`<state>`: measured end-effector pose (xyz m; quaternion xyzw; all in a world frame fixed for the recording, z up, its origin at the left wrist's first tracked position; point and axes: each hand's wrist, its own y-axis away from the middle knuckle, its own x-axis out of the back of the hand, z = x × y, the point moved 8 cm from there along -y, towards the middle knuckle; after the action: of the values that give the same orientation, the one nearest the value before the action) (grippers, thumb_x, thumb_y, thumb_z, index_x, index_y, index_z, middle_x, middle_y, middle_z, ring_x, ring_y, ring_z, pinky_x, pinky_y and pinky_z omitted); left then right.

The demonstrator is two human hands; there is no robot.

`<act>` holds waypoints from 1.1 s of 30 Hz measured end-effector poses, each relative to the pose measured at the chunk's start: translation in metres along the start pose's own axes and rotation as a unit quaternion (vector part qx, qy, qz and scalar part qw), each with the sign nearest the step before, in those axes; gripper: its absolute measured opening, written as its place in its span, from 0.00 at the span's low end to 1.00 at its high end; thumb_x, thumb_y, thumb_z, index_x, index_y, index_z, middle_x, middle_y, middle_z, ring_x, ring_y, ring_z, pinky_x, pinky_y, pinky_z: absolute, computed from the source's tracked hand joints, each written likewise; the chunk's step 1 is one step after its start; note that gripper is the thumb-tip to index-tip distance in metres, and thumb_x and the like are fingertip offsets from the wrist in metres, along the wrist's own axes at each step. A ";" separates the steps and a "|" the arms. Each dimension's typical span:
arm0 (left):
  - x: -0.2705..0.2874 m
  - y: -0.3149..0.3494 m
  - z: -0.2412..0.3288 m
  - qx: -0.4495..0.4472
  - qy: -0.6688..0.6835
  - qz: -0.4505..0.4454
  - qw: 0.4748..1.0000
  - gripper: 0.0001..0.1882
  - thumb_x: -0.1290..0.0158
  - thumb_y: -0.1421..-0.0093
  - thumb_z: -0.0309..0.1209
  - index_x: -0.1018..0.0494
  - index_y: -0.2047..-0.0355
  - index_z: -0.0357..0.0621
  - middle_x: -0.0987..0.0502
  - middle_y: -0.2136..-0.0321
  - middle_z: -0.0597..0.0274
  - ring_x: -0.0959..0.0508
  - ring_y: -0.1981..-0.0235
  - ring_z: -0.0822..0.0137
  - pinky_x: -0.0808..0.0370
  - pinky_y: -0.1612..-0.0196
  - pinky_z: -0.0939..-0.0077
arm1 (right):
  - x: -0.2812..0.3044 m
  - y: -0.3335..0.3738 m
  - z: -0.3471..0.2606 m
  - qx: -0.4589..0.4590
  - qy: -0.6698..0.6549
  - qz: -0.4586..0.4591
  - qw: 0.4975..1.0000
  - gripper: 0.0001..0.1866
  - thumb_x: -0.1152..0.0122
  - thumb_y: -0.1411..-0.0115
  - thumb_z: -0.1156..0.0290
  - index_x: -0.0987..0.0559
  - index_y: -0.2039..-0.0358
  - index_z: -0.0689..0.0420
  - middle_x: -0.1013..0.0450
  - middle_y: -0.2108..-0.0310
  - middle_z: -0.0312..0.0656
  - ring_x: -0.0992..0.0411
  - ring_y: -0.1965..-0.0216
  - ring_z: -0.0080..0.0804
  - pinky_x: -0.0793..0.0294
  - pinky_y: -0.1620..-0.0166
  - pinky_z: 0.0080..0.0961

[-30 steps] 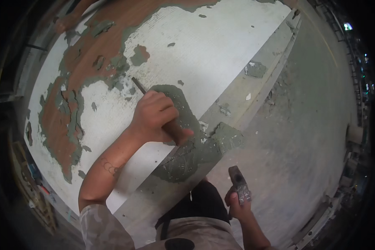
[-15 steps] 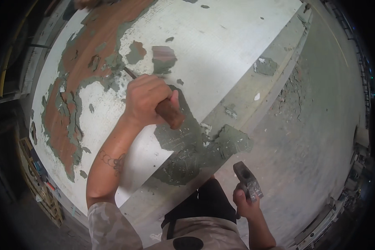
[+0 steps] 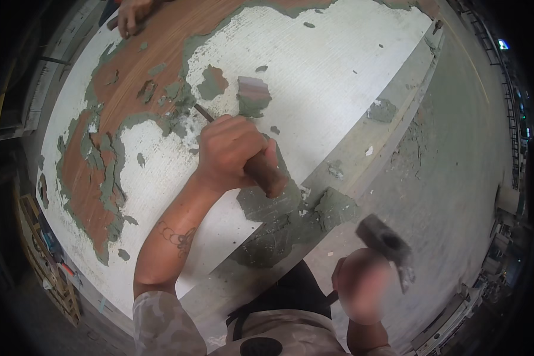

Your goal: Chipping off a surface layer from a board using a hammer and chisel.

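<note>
My left hand [image 3: 231, 149] is wrapped round the wooden handle of a chisel [image 3: 267, 178]. The chisel's narrow metal blade points up and left at the ragged edge of a green-grey coating [image 3: 171, 121] on a large white panel [image 3: 320, 65]. Within that coating a reddish-brown layer [image 3: 110, 178] shows on the left and far side. At the lower right, off the panel's near edge, my right hand [image 3: 362, 285] grips a hammer [image 3: 384, 240]. Its metal head is raised, apart from the chisel, and slightly smeared by motion.
Another person's hand [image 3: 133, 15] rests on the brown layer at the far left. Loose green flakes [image 3: 332, 207] lie along the near ledge. A wooden pallet [image 3: 53, 267] stands on the floor at left. Debris [image 3: 418, 142] is scattered on the grey floor at right.
My right hand has lifted the hammer up and to the right. The panel and my left hand with the chisel appear shifted slightly right and down. The other person's hand shows more fully.
</note>
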<state>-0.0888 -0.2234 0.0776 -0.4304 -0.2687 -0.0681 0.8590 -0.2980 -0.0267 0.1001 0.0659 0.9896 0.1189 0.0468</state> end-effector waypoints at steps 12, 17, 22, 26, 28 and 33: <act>-0.008 0.000 -0.004 -0.025 -0.023 -0.003 0.999 0.13 0.36 0.56 0.25 0.33 0.82 0.49 0.32 0.84 0.64 0.29 0.83 0.60 0.36 0.78 0.67 | -0.066 -0.017 0.038 0.175 -0.204 0.048 0.962 0.24 0.57 0.24 0.47 0.30 0.67 0.57 0.36 0.81 0.34 0.40 0.86 0.23 0.40 0.83 0.21; -0.009 0.004 -0.007 -0.029 -0.033 -0.008 0.999 0.14 0.38 0.57 0.20 0.35 0.83 0.46 0.34 0.85 0.62 0.30 0.84 0.58 0.37 0.79 0.65 | -0.082 -0.038 0.073 -0.055 0.030 0.038 0.997 0.26 0.55 0.26 0.42 0.33 0.66 0.54 0.38 0.80 0.34 0.42 0.87 0.21 0.40 0.84 0.21; -0.014 0.002 -0.013 -0.032 -0.054 -0.007 0.998 0.15 0.38 0.55 0.20 0.35 0.83 0.46 0.34 0.85 0.62 0.30 0.84 0.58 0.37 0.79 0.65 | -0.071 -0.037 0.085 -0.021 -0.046 0.103 0.993 0.29 0.54 0.28 0.38 0.33 0.66 0.54 0.41 0.83 0.34 0.42 0.87 0.24 0.41 0.84 0.22; -0.020 0.005 -0.012 -0.024 -0.063 0.004 0.998 0.16 0.36 0.56 0.24 0.35 0.84 0.49 0.34 0.85 0.64 0.31 0.83 0.61 0.37 0.78 0.67 | -0.066 -0.031 0.091 -0.050 -0.158 0.155 0.974 0.32 0.59 0.27 0.37 0.31 0.69 0.57 0.39 0.85 0.36 0.39 0.87 0.26 0.39 0.84 0.23; -0.027 0.001 -0.014 -0.031 -0.078 0.003 0.996 0.15 0.37 0.55 0.24 0.35 0.84 0.49 0.33 0.85 0.65 0.31 0.84 0.62 0.37 0.78 0.67 | -0.073 -0.037 0.094 -0.057 0.050 0.045 0.996 0.31 0.59 0.27 0.38 0.31 0.68 0.56 0.39 0.85 0.36 0.41 0.88 0.26 0.39 0.84 0.24; -0.036 0.001 -0.021 -0.038 -0.111 0.011 0.993 0.14 0.37 0.55 0.25 0.35 0.84 0.50 0.32 0.85 0.66 0.31 0.84 0.62 0.38 0.79 0.68 | -0.049 -0.049 0.075 -0.014 -0.106 0.143 0.984 0.27 0.59 0.26 0.38 0.34 0.64 0.52 0.45 0.85 0.32 0.48 0.89 0.25 0.43 0.86 0.24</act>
<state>-0.1102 -0.2433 0.0475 -0.4702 -0.3546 -0.0207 0.8079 -0.2472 -0.0637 0.0200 0.2187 0.9575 0.1310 0.1348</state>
